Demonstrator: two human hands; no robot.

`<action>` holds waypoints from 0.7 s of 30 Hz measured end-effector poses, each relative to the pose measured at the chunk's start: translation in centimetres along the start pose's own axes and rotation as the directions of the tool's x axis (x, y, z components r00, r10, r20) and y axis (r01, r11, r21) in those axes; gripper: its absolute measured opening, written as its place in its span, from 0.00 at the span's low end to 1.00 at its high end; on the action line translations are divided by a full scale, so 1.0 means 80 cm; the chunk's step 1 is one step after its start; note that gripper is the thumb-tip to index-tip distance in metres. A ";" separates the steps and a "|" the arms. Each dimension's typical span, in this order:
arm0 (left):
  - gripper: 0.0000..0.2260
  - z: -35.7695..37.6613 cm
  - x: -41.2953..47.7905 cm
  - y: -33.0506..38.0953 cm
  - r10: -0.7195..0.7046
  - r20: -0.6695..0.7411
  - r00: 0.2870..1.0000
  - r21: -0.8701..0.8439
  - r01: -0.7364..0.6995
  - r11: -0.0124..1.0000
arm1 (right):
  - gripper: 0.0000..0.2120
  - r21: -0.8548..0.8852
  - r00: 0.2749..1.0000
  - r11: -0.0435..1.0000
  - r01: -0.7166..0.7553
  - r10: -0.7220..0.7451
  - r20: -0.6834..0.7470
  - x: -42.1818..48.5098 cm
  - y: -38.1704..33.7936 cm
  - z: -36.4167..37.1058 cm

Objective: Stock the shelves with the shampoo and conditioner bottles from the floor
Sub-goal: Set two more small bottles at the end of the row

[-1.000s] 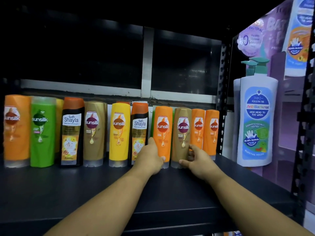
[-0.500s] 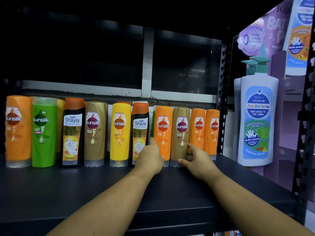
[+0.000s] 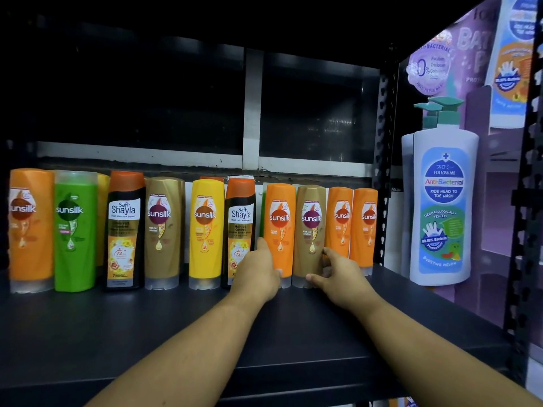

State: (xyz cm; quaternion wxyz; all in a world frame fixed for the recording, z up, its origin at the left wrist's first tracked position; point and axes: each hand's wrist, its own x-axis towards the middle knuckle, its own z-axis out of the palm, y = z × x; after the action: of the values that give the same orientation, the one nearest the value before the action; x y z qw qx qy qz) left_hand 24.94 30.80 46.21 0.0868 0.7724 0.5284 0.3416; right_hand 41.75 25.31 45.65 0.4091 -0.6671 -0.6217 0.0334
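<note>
A row of shampoo and conditioner bottles stands upright along the back of the dark shelf. My left hand grips the lower part of an orange Sunsilk bottle, thumb up along its left side. My right hand holds the base of the gold Sunsilk bottle beside it, thumb in front and fingers round its right side. Two more orange bottles stand to the right. To the left are a black Shayla bottle, a yellow bottle and several others.
A tall white pump bottle stands on the neighbouring shelf at the right, beyond a perforated black upright. Purple display cards hang behind it. The shelf's front edge runs across the bottom of the view.
Both hands stay at the bases of the two bottles. The gold bottle has shifted slightly left, closer to the orange one.
</note>
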 end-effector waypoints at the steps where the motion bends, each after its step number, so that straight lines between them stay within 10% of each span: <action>1: 0.30 0.000 0.000 0.000 0.000 0.001 1.000 0.000 0.000 1.000 | 0.31 0.003 1.000 1.000 0.001 -0.001 0.000 0.001 0.000 0.000; 21: 0.34 0.009 0.009 -0.006 0.000 -0.038 0.999 0.082 0.003 0.997 | 0.29 0.048 0.998 0.999 -0.018 0.020 -0.058 0.011 0.011 0.005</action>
State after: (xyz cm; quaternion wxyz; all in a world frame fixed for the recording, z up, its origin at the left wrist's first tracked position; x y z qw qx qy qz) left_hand 25.16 31.80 45.74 0.0453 0.7683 0.5439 0.3344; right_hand 42.39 26.34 45.29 0.4426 -0.6638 -0.6020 0.0324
